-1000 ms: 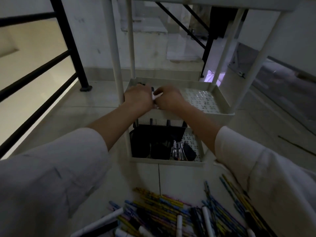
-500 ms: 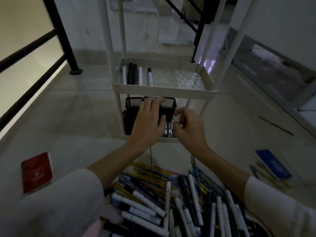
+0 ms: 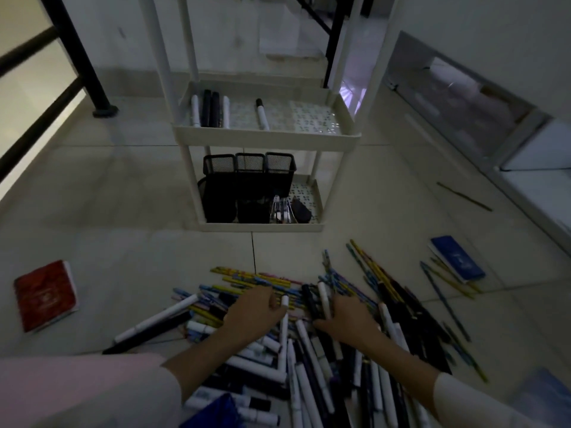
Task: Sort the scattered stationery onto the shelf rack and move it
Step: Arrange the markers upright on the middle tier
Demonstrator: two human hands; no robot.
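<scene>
A cream shelf rack (image 3: 265, 136) stands on the floor ahead. Several black and white markers (image 3: 210, 110) lie side by side on its middle shelf, and one more white marker (image 3: 262, 115) lies apart from them. Black mesh holders (image 3: 249, 168) sit on the bottom shelf. A scattered pile of markers and pencils (image 3: 309, 366) covers the floor near me. My left hand (image 3: 251, 315) curls its fingers on a white marker (image 3: 283, 329) in the pile. My right hand (image 3: 344, 319) grips a white marker (image 3: 323, 293) beside a black one.
A red notebook (image 3: 46, 296) lies on the floor at the left, a blue notebook (image 3: 457, 257) at the right among loose pencils (image 3: 378, 273). A black railing (image 3: 78, 54) runs along the left. A thin stick (image 3: 463, 196) lies at the right.
Both hands have left the rack's middle shelf and dropped to the pile on the floor. A white marker now lies apart on the middle shelf. My view tilted down.
</scene>
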